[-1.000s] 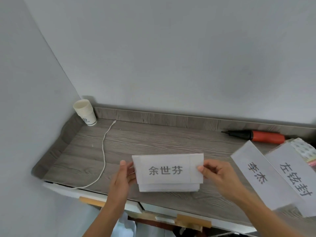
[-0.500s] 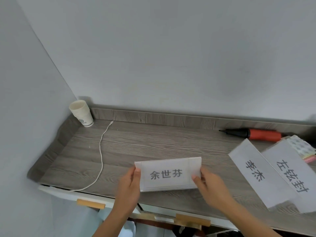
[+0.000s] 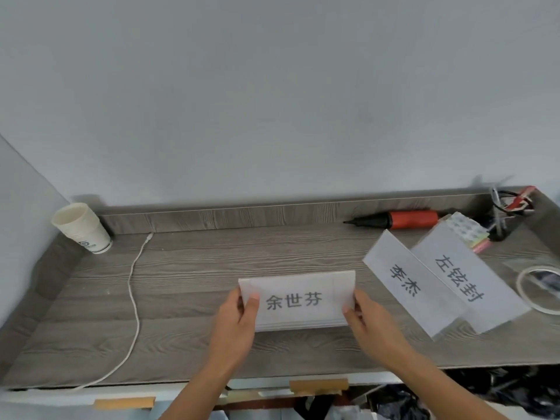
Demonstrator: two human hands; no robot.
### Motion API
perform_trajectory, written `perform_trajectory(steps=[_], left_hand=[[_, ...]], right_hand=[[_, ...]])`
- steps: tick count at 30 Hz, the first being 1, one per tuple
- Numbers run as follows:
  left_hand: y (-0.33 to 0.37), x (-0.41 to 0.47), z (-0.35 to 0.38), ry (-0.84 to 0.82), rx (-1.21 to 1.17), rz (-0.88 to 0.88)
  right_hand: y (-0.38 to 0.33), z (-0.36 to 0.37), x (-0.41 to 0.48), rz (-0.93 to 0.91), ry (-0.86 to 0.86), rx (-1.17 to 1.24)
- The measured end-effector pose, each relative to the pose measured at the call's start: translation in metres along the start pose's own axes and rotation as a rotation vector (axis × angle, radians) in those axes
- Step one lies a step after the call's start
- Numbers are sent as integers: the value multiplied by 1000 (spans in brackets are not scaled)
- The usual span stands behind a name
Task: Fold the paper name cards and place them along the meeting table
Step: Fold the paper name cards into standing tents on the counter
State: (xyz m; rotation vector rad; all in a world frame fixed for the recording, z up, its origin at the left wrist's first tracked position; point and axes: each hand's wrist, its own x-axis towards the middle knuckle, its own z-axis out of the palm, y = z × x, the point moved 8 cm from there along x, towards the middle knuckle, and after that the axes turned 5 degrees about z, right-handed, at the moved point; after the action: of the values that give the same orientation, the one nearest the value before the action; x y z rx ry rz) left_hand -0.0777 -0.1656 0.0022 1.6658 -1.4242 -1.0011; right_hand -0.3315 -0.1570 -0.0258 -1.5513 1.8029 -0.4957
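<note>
A folded white name card point(image 3: 298, 300) with three printed characters stands at the middle of the grey wood-grain table point(image 3: 194, 268), its lower edge on the surface. My left hand point(image 3: 238, 322) pinches its left end, thumb on the front face. My right hand point(image 3: 368, 324) pinches its right end. Two more folded name cards stand to the right, angled: one point(image 3: 407, 281) with two characters, and behind it one point(image 3: 463, 278) with three characters.
A stack of paper cups point(image 3: 81, 227) sits in the far left corner. A white cable point(image 3: 133, 286) runs from the back to the front edge. A red and black pump point(image 3: 400, 220), sticky notes point(image 3: 468, 234), clips point(image 3: 512, 204) and a tape roll point(image 3: 539, 289) lie at right.
The card has come down from mid-air onto the table and a little farther from me, held in both hands. The view has swung right, showing more of the table's right end.
</note>
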Motion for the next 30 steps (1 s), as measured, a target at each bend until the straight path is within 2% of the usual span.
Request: perform_trajectory(steps=[2,3,9,11,14,21,26,30], left_hand=[[0,3,0,14,16,-18],[0,3,-2,18,26,-19],[5,10,-4,-11,164,64],[6,11,-3,-19,159,85],[6,14,-1,-30,164,107],[3,14,-3,-22,124,105],[-3,10,-5,-18,-1,36],[-13,10,-12,27,-136,-37]], right_hand=[[7,0,-3,6,-23,136],[14,-6,-6,39,23,203],[107,-67,-56,378,654,548],[127,-78,-70,468,753,560],[138,-89,-74,536,815,598],[131,-102,-47,340,721,502],[67,-134,-31,60,687,572],[-6,-139,-22,-169,451,626]])
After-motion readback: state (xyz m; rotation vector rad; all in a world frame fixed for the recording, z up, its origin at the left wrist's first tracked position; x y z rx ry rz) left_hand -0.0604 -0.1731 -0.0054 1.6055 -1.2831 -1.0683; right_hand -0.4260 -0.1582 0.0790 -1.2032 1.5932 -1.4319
